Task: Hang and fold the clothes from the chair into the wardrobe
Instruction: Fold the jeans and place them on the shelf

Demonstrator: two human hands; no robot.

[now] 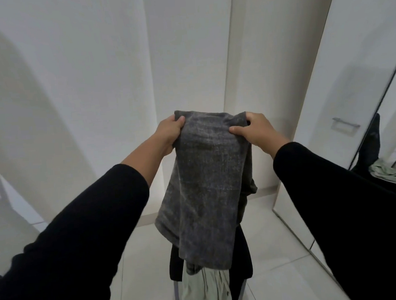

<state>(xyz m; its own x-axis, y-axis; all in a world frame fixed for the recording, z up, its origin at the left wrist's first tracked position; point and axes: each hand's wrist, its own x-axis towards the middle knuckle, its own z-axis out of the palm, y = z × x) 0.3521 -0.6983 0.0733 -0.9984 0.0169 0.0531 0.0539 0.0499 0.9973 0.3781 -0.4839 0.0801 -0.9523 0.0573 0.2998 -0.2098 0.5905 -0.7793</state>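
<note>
Both hands up in front, arms stretched forward in black sleeves. Left hand (169, 134) clamped on the top left corner of a grey garment (204, 186), thumb over the front of the cloth, fingers tucked behind; right hand (255, 129) clamped on the top right corner the same way, thumb pressed flat on the front face. Held by its upper edge between the two hands, probably so the cloth hangs straight under its own weight and shows its shape before folding or hanging. Already doubled lengthwise by the look of it, a second layer trailing behind on the side of the right hand. Well below the hands, a dark chair (244, 258), with the garment's lower hem dangling just over it and a pale green garment (207, 288) draped there, not yet dealt with. Beyond the right hand, a white wardrobe door (350, 75) with a metal handle (345, 123); further out on that side, a mirrored panel (390, 124). Likely step: squaring up the grey piece for a fold
</note>
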